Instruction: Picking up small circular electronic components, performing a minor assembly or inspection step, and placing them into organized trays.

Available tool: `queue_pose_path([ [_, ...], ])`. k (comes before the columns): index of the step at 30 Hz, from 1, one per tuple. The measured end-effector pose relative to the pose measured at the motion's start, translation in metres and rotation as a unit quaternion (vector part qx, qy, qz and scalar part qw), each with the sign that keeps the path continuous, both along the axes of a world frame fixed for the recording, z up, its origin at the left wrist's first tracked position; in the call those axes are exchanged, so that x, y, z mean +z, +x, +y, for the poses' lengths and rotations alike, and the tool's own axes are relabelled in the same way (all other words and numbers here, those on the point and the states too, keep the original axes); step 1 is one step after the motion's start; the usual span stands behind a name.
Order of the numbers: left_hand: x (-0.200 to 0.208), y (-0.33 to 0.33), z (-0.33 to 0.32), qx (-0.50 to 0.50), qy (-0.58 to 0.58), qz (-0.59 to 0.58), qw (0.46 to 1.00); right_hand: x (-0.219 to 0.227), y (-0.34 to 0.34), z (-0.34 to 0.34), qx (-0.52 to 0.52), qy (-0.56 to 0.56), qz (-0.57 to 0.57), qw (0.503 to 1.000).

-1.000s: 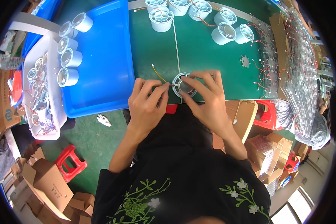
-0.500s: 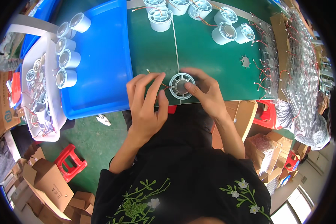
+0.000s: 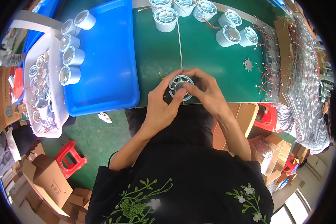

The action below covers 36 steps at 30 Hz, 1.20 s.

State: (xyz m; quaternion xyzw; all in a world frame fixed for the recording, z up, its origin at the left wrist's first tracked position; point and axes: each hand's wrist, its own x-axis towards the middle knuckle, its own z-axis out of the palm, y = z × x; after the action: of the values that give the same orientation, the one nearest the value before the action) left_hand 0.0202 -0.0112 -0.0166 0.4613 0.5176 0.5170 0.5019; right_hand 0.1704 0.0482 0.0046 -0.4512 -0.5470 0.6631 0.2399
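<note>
At the near edge of the green table, both hands grip a round white plastic housing with a spoked rim and a grey disc in its middle. My left hand wraps its left side, thumb on the disc. My right hand closes round the right side, and its thumb presses the disc too. The tip of a thin wire with a small connector sticks out beyond the left fingers. The rest of the wire is mostly hidden by the left hand.
Several similar white housings stand at the table's far side. Left lies a blue tray with more housings along its left edge, beside a white bin of parts. Right are a flat toothed piece and clear strips with red wires.
My left hand has moved right from the wire onto the housing, its thumb now on the disc. My right hand keeps its hold. The whole view has shifted slightly.
</note>
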Motion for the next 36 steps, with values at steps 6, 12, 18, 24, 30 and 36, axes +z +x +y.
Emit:
queue_pose_path([
  [6,-0.016,0.012,-0.005,0.001,0.019,0.008,1.0,-0.008,0.01,0.025,0.072,-0.037,0.032,0.996],
  [12,-0.023,0.021,-0.006,-0.012,0.019,0.004,1.0,0.02,0.008,0.055,0.213,-0.07,-0.071,0.972],
  [18,-0.016,0.02,-0.004,-0.026,0.0,-0.013,1.0,0.017,0.012,0.049,0.178,-0.088,-0.035,0.979],
  [24,-0.01,0.016,-0.005,-0.022,-0.028,-0.027,0.999,0.014,0.008,0.04,0.143,-0.116,-0.015,0.983],
  [30,-0.013,0.009,-0.005,-0.028,0.072,0.145,0.986,-0.004,0.02,0.03,0.137,-0.058,0.013,0.989],
  [36,0.03,-0.036,-0.026,0.05,0.149,0.297,0.942,-0.02,0.025,0.017,-0.006,-0.09,0.149,0.985],
])
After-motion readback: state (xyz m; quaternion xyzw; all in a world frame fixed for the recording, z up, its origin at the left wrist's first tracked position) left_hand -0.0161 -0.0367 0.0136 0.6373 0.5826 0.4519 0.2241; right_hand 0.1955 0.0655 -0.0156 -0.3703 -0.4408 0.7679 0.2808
